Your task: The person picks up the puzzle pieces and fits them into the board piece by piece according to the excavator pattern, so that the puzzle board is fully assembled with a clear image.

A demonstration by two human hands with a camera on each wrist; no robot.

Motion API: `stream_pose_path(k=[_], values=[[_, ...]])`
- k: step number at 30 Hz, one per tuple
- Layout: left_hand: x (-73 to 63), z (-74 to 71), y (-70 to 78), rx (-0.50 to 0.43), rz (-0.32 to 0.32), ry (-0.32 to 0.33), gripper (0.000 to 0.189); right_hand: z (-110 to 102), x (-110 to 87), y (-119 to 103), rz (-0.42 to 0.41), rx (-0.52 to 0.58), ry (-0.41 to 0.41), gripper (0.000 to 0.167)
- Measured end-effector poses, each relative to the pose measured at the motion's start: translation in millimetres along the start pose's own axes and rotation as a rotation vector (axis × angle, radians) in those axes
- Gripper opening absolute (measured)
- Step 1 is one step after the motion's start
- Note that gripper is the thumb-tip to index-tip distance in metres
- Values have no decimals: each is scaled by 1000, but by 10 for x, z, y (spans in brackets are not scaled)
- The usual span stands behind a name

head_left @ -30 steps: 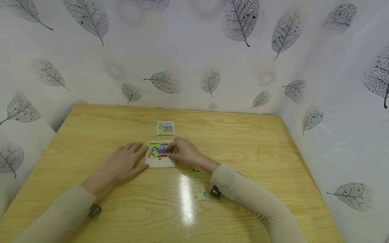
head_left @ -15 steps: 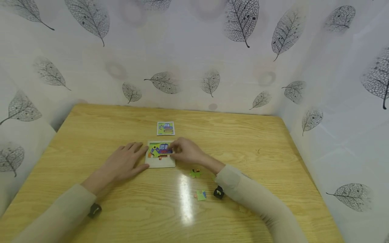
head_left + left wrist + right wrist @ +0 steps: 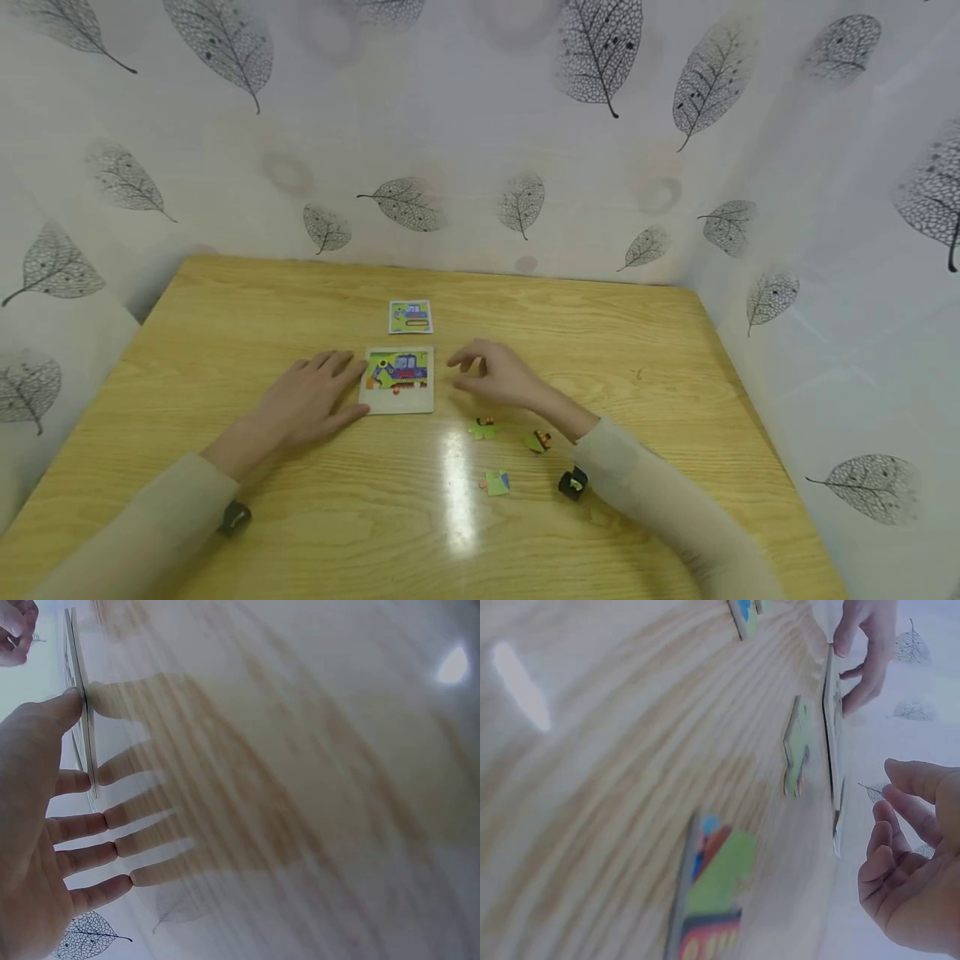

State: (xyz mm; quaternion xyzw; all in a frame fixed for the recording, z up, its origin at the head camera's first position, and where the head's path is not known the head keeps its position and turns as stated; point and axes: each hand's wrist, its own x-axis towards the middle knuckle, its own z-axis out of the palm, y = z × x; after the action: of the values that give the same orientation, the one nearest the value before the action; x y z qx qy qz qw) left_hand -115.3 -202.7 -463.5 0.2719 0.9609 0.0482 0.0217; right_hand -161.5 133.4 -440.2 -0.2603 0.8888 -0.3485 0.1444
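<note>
A square jigsaw board [image 3: 396, 402] lies on the table, its upper part filled with a picture of a blue and purple digger on green; the lower strip is bare. My left hand [image 3: 303, 400] rests at the board's left side, with thumb and forefinger touching its edge and the other fingers spread. To the right of the board, my right hand [image 3: 498, 375] hovers with loosely bent fingers and holds nothing. Nearer to me lie three loose jigsaw pieces: a green one [image 3: 483, 427], a green one with red and black [image 3: 537, 442], and a light green one with blue [image 3: 496, 482].
Behind the board lies a small picture card [image 3: 410, 317] with a similar digger. The wooden table [image 3: 600, 350] meets a leaf-patterned white covering [image 3: 465, 133] at the back and sides. A black wrist-camera mount [image 3: 573, 483] hangs under the right sleeve.
My right hand has let go of a piece at the board's right side and drawn away to the right, uncovering the picture and a loose piece. My left hand has stayed put.
</note>
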Motion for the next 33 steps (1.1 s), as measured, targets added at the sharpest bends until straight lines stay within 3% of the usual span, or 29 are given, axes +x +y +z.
stream_pose_path(k=[9, 18, 33], values=[[-2, -7, 4, -1, -5, -6, 72, -143, -335, 104, -1, 2, 12, 29], [-1, -8, 5, -4, -9, -13, 72, -194, -706, 178, -57, -31, 1, 30], [9, -4, 2, -5, -14, -27, 73, -106, -1107, 181, -93, -115, -79, 30]])
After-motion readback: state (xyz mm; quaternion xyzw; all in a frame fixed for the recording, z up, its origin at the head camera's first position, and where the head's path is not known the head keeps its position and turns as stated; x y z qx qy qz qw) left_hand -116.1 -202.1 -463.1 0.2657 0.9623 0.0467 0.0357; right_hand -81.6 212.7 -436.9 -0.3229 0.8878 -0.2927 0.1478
